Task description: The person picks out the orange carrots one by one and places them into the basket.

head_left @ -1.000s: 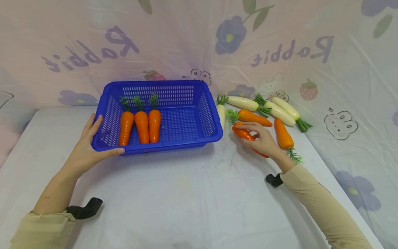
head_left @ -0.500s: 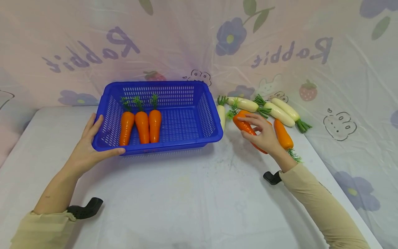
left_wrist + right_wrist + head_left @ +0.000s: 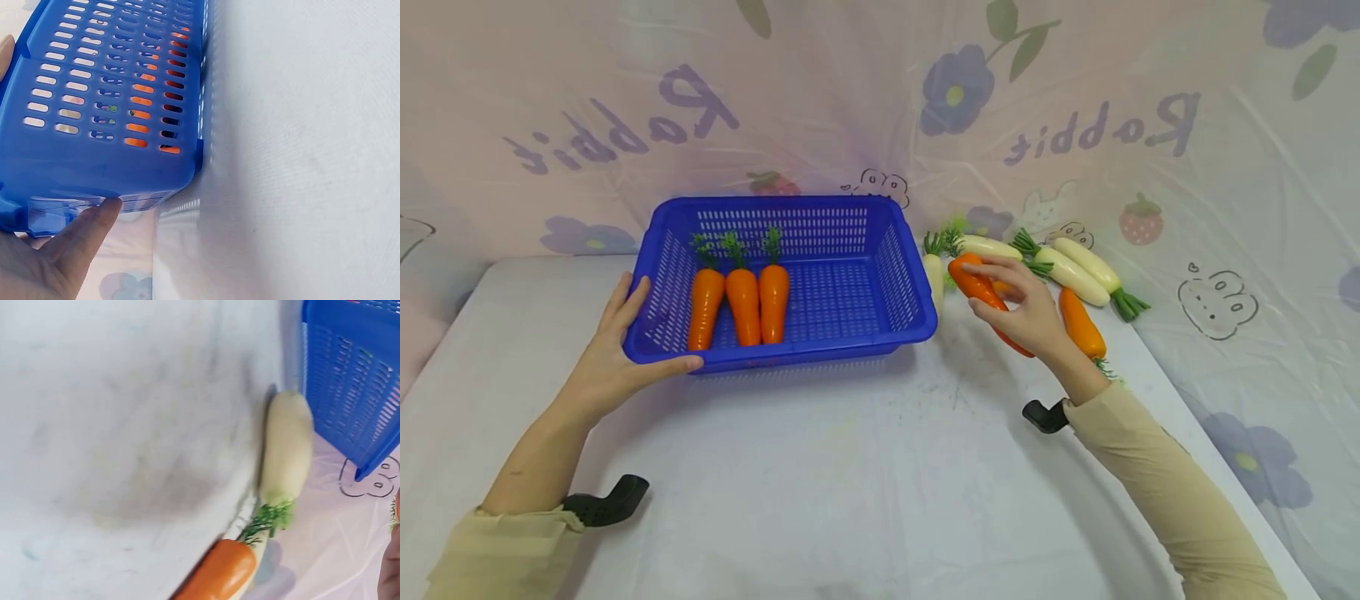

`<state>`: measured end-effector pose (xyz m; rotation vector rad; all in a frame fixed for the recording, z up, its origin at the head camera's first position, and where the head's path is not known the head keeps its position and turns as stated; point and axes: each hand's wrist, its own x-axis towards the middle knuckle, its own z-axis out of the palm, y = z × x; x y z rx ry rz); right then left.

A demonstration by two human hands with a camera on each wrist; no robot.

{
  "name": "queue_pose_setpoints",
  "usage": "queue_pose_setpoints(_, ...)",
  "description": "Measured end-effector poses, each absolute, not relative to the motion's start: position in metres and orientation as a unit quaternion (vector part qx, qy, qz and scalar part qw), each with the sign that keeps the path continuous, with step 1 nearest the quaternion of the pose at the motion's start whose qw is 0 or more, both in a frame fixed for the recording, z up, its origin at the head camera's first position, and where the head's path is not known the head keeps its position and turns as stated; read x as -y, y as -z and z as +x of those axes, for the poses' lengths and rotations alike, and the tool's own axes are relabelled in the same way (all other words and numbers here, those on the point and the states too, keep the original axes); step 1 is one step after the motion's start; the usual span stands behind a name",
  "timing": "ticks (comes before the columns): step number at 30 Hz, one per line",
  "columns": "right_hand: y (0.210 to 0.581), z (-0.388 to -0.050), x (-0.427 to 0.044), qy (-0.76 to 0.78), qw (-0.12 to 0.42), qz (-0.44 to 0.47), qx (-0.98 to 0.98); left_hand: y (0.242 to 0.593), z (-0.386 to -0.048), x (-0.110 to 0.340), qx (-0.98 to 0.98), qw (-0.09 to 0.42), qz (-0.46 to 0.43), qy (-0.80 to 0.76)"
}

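Because its skin looks smooth and glossy, the tapered orange carrot [image 3: 974, 286] should handle as light, stiff and a little slippery; best hold judged to be around the thick upper end. Right hand [image 3: 1028, 310] pinches it there, thumb opposed to fingers, to the right of the blue perforated plastic basket [image 3: 797, 351]. Left hand [image 3: 601, 363]: fingers spread, nearly straight, touching the basket's left side; thumb along its front rim.
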<state>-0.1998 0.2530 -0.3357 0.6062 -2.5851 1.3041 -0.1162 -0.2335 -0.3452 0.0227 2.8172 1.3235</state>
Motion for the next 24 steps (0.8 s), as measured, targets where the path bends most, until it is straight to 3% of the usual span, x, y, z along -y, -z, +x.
queue_pose_setpoints(24, 0.287, -0.213, -0.198, -0.461, 0.090, 0.253, 0.846, 0.343, -0.117, 0.234, -0.899, 0.018, 0.003, -0.438)
